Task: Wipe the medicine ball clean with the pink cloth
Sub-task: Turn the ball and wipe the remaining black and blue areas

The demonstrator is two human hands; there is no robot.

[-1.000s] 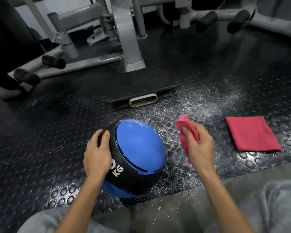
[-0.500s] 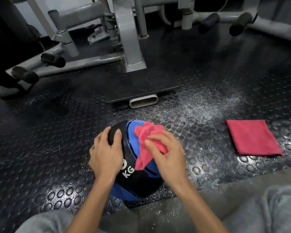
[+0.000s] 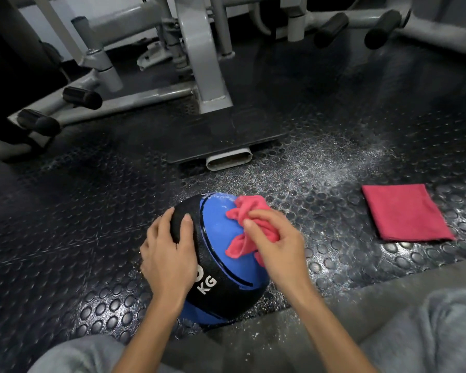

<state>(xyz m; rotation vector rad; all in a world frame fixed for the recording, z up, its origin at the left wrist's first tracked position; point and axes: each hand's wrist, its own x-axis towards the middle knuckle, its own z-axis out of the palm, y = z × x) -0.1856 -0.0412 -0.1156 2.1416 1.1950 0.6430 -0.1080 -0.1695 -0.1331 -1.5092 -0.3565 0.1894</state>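
Note:
A blue and black medicine ball [image 3: 218, 238] marked "KG" sits on the studded rubber floor in front of me. My left hand [image 3: 168, 257] lies over its black left side, fingers spread on the curve. My right hand [image 3: 276, 244] grips a crumpled pink cloth [image 3: 246, 211] and presses it onto the blue panel at the ball's upper right. Part of the cloth is hidden under my fingers.
A second pink cloth [image 3: 404, 212], folded flat, lies on the floor to the right. Grey gym machine frames [image 3: 199, 63] with black foam rollers [image 3: 82, 98] stand behind the ball. White dust speckles the mat [image 3: 320, 162]. My grey-trousered knees fill the bottom edge.
My right hand brought the pink cloth from beside the ball onto its blue panel, then shifted it toward the upper right. My left hand stayed on the ball's left side.

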